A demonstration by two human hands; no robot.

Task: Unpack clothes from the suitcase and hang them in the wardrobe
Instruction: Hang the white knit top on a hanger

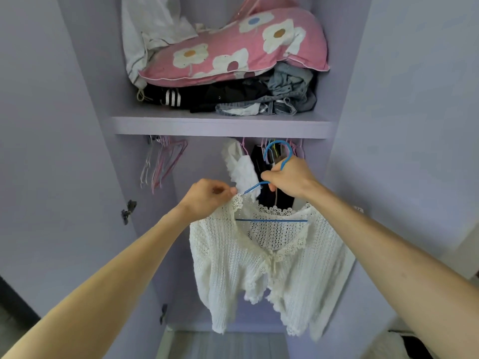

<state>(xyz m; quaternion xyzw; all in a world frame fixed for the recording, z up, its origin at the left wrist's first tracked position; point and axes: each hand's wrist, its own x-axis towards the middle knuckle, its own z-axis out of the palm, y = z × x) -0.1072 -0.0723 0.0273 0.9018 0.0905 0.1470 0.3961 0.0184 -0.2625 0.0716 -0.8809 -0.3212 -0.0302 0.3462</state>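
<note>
The lilac wardrobe shelf [223, 125] bears a crumpled heap near its front edge: dark clothes [225, 95] with a black-and-white striped piece [171, 97] toward the left end, denim [287, 99] toward the right end — a pink flowered pillow [233, 53] lying on top, white cloth [145, 35] bunched at the back left corner.

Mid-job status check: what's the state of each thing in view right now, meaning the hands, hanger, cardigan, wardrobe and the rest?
White cardigan: draped on the blue hanger, front tied.
Blue hanger: held up, hook near the rail; cannot tell if hooked.
Left hand: pinches the cardigan's shoulder edge.
Right hand: grips the hanger's neck.
Pink hangers: empty, hanging at the left.
Wardrobe: open.
Flowered pillow: lying on piled clothes, upper shelf.
</note>
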